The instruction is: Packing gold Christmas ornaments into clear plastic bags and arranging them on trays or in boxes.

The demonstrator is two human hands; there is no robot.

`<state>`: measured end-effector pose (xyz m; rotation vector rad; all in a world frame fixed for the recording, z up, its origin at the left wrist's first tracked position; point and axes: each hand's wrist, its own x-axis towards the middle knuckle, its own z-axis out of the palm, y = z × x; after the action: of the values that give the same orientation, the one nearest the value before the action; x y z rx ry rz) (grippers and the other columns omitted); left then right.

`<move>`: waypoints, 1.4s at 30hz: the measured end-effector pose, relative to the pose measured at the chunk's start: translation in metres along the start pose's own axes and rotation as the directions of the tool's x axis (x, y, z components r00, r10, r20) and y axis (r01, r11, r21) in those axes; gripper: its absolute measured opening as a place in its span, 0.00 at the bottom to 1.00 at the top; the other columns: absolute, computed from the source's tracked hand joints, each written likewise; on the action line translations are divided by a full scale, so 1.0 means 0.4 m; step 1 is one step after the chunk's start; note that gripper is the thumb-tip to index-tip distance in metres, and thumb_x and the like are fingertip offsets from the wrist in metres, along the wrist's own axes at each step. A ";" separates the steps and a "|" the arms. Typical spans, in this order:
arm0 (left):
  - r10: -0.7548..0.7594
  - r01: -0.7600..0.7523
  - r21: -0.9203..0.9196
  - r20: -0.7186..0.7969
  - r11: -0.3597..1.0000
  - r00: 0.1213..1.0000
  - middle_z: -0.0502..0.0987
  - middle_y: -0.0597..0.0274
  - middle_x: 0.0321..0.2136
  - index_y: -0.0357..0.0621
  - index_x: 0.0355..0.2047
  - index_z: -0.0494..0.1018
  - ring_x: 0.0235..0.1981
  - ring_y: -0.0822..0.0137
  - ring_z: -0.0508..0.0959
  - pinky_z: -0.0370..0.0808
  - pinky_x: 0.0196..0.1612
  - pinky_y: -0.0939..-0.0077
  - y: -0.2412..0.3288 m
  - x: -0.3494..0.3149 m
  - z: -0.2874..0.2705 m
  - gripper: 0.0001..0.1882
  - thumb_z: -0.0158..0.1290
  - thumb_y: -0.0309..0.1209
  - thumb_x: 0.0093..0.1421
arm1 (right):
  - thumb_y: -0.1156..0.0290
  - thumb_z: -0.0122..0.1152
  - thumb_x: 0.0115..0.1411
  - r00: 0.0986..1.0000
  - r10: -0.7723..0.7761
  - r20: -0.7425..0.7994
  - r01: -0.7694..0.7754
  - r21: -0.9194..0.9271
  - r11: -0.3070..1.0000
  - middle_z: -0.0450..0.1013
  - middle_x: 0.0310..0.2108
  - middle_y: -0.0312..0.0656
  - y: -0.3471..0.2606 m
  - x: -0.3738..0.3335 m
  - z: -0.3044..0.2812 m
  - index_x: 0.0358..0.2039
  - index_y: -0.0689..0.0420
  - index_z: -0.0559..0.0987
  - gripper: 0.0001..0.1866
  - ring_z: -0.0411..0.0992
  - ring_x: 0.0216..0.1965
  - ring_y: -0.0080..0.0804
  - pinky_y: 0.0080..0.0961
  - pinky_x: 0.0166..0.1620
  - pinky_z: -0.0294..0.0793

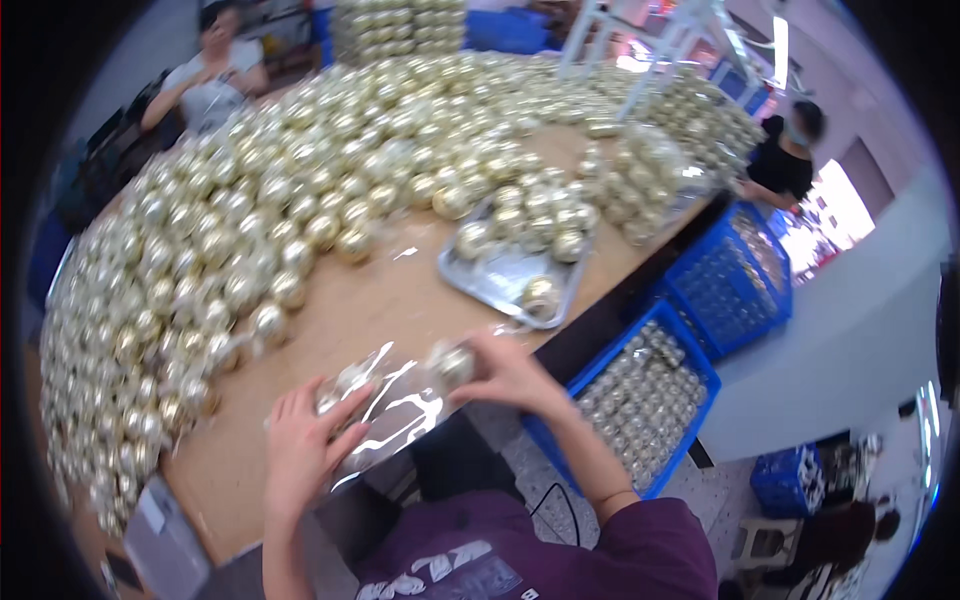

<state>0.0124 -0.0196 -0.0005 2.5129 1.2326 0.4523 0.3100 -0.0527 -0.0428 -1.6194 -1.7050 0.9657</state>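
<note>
At the near edge of the table, a clear, glossy plastic package lies in front of me, and light glares off it. My left hand grips its left side, with the fingers over one or more shiny balls that are partly hidden. Over the package's right end, my right hand pinches a pale gold shiny ball, somewhat blurred. Beyond my right hand stands a silver metal tray holding several gold balls, with one ball apart near its front corner.
A large heap of gold balls covers the table's left and far side. Filled clear packs stand at the far right. Blue crates of balls sit below the right edge. A grey bin is at near left. Other people are around.
</note>
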 end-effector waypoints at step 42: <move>-0.105 -0.647 -0.404 -0.887 0.646 0.449 0.70 0.50 0.47 0.41 0.27 0.69 0.55 0.51 0.68 0.61 0.59 0.56 -0.011 0.157 0.100 0.16 0.55 0.41 0.59 | 0.77 0.60 0.57 0.691 -0.516 -0.506 0.705 0.629 0.328 0.63 0.57 0.49 -0.147 0.126 0.133 0.36 0.59 0.78 0.06 0.61 0.60 0.40 0.38 0.62 0.58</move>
<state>0.0623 0.0281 -0.0295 1.6896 0.5180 2.0666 0.2289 -0.0080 -0.0273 -0.3520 -1.2337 0.8819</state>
